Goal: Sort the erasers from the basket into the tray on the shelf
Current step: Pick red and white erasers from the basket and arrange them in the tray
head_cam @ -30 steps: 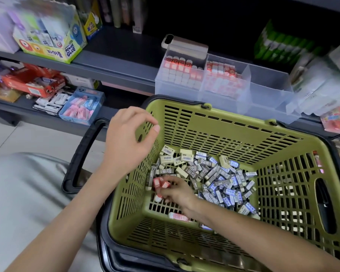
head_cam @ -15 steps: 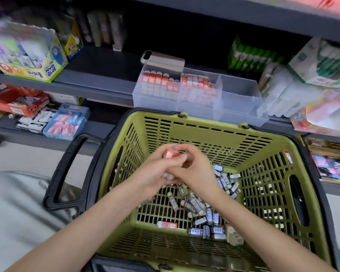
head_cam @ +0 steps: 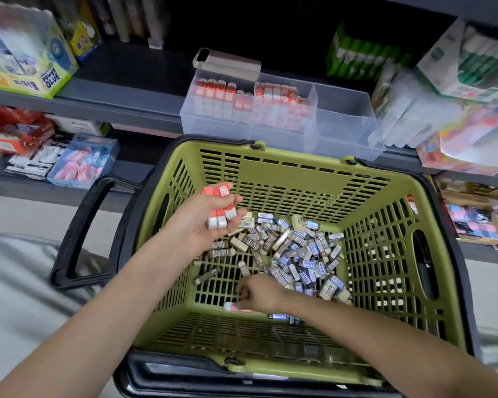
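A green basket in front of me holds a heap of brown and blue-sleeved erasers. My left hand hovers palm-up over the basket's left side, shut on a few red-and-white erasers. My right hand is down on the basket floor, its fingers pinched at one more red-and-white eraser lying there. On the shelf behind the basket stands a clear tray. Its left and middle compartments hold upright red-and-white erasers; the right compartment is bare.
The basket's black handle hangs out to the left. A glue box stands on the upper shelf at left and stationery packs at right. A blue box of pink erasers sits on the lower shelf.
The hands were together above the basket; now they have parted. My left hand keeps the red-and-white erasers up at the left, and my right hand has dropped to the basket floor.
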The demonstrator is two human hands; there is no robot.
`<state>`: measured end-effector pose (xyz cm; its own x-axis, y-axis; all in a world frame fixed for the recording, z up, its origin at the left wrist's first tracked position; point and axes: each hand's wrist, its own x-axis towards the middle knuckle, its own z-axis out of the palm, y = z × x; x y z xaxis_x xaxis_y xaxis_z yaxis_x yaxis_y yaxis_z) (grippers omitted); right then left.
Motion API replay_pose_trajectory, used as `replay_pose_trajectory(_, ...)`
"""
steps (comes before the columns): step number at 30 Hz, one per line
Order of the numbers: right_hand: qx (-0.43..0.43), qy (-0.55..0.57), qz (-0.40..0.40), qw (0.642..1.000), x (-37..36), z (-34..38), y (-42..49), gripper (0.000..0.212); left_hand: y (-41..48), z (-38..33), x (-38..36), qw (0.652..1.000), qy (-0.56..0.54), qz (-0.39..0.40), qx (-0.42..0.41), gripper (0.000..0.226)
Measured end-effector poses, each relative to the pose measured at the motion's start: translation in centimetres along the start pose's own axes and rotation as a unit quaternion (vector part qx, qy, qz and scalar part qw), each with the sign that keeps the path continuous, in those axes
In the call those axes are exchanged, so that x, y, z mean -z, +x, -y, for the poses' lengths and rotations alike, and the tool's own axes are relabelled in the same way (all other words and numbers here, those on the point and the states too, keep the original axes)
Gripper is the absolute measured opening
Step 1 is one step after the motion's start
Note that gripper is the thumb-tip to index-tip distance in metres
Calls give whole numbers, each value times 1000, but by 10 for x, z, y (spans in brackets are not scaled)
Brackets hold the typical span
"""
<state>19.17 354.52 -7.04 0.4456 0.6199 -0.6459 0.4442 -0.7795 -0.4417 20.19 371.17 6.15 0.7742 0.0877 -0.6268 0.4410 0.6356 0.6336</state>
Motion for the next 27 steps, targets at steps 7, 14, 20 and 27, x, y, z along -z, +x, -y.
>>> replay_pose_trajectory(7,30,-142,-4,989,-16,0,17,23,2,4,2,1000,5,-11,24,23)
replay_pose_trajectory(14,-14,413,-89,906,66,-9,-19,8,2,6,3,997,81,-9,-15,11)
replay_pose_trajectory(20,117,587,-291,747,163,12,-62,24,5,-16,-10,991,64,36,-111,29)
replay_pose_trajectory(27,92,488,-467,732,240,44,-59,23,20,-71,-30,964,18,4,-265,18)
